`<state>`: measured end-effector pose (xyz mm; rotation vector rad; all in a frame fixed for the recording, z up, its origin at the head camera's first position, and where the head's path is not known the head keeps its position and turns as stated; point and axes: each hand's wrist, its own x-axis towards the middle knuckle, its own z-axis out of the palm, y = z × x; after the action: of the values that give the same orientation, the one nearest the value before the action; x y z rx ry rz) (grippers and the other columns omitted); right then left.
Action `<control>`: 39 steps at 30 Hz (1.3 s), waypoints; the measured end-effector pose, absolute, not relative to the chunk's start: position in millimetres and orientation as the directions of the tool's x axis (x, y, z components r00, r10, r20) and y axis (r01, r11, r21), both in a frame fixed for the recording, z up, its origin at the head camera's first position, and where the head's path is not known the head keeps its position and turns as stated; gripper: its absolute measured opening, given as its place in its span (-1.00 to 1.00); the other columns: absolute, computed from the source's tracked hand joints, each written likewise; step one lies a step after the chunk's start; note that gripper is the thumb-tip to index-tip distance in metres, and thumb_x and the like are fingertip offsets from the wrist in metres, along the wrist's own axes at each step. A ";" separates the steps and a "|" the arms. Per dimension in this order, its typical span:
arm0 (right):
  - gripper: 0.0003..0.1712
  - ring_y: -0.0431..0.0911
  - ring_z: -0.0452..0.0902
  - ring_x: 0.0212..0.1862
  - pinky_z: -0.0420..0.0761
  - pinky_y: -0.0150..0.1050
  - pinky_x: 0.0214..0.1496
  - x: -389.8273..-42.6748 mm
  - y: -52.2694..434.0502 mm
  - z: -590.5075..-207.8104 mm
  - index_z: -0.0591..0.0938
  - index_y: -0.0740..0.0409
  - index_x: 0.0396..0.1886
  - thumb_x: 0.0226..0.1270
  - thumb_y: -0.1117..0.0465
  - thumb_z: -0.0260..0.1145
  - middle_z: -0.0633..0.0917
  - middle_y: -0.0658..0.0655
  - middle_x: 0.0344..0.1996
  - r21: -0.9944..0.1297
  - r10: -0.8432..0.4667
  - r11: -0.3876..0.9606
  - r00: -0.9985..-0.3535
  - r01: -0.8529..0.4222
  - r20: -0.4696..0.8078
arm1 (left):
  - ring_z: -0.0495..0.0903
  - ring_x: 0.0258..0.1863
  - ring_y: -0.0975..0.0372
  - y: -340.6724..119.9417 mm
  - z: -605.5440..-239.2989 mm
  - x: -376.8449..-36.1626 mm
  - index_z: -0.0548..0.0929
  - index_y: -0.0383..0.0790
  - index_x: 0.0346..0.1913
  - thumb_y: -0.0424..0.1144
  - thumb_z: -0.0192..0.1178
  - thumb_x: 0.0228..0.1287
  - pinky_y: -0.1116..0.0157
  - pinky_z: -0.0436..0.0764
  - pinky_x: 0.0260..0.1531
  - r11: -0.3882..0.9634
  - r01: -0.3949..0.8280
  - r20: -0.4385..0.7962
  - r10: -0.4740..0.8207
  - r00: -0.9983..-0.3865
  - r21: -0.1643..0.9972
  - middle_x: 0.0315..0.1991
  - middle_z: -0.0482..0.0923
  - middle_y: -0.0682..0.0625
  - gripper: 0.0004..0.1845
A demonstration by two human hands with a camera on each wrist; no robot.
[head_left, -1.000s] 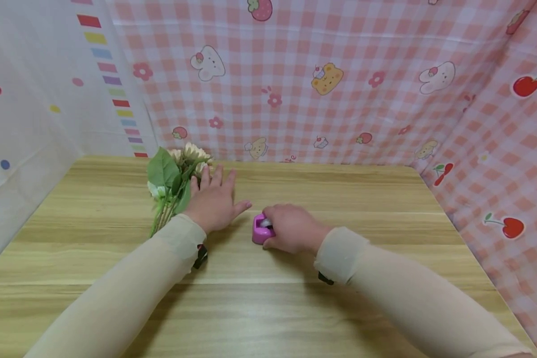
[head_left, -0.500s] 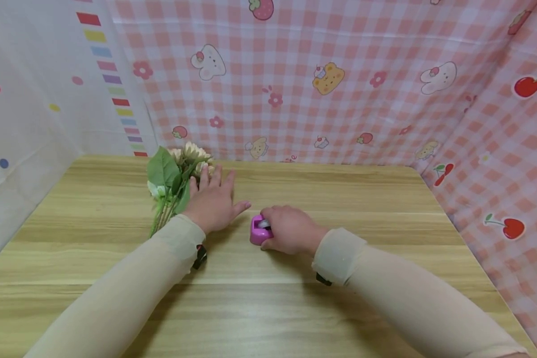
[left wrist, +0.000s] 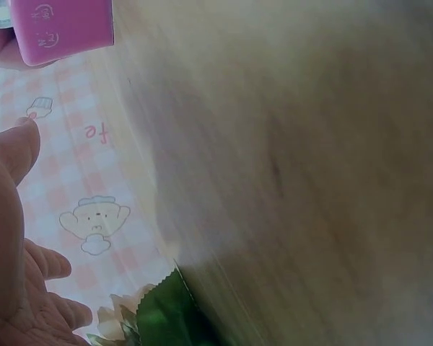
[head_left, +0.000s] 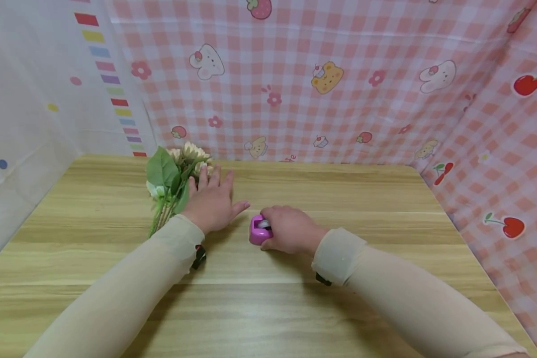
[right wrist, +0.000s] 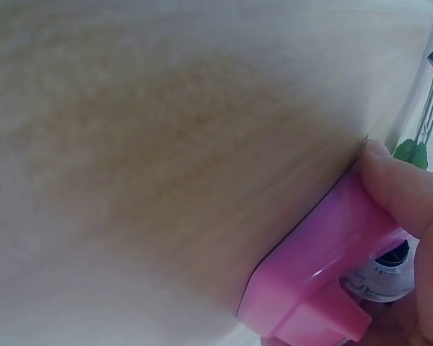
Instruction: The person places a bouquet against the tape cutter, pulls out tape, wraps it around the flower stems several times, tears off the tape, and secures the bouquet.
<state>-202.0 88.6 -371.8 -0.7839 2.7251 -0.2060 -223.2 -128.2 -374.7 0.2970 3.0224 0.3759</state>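
My right hand (head_left: 293, 228) grips a small pink tape dispenser (head_left: 259, 235) on the wooden table, near its middle. In the right wrist view the thumb presses the side of the dispenser (right wrist: 317, 259), and a clear tape roll (right wrist: 382, 281) shows inside it. My left hand (head_left: 211, 203) is spread with straight fingers beside a bunch of flowers (head_left: 163, 169) with green leaves and cream blooms. Whether that hand touches the stems or leaves cannot be told. In the left wrist view its fingers (left wrist: 50, 261) hold nothing.
The wooden table (head_left: 259, 318) reaches back to a pink checked cloth (head_left: 295, 119) hung behind it. A white dotted cloth (head_left: 27, 99) hangs at the left, and checked cloth with cherries (head_left: 513, 227) at the right.
My right hand and the tape dispenser have shifted very slightly to the left, early on. The left hand and the flowers stay where they were.
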 end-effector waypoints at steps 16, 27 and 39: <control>0.15 0.08 0.53 0.39 0.46 0.01 0.54 -204.1 105.4 -368.1 0.39 0.15 0.55 0.07 -0.23 0.67 0.61 0.18 0.38 -0.311 -0.534 0.831 -0.817 -0.460 -0.218 | -0.49 0.65 -0.34 -129.1 -372.7 -221.9 -0.08 -0.13 0.73 0.39 0.00 0.51 -0.44 -0.36 0.55 0.951 0.185 -0.045 0.201 -0.978 0.247 0.72 -0.34 -0.34 0.01; 0.26 0.13 0.34 0.57 0.32 0.08 0.64 -205.7 131.2 -368.9 0.37 0.07 0.59 -0.04 -0.36 0.67 0.52 0.14 0.49 -0.303 -0.499 0.851 -0.841 -0.429 -0.210 | -0.47 0.66 -0.33 -133.9 -367.9 -220.5 -0.10 -0.10 0.73 0.40 -0.01 0.51 -0.42 -0.37 0.55 0.954 0.182 -0.047 0.198 -0.979 0.238 0.72 -0.37 -0.31 0.01; 0.28 0.19 0.18 0.64 0.18 0.18 0.68 -202.7 166.6 -364.5 0.29 0.07 0.64 0.04 -0.39 0.61 0.34 0.18 0.61 -0.347 -0.451 0.864 -0.868 -0.365 -0.207 | -0.44 0.66 -0.36 -145.2 -368.3 -219.2 -0.07 -0.10 0.73 0.43 -0.01 0.48 -0.47 -0.34 0.54 0.956 0.183 -0.025 0.193 -0.981 0.230 0.73 -0.34 -0.31 0.02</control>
<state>-202.7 166.6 -364.5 -0.6165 2.7551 -0.4328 -219.2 -145.2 -368.3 0.2942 3.0601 0.3523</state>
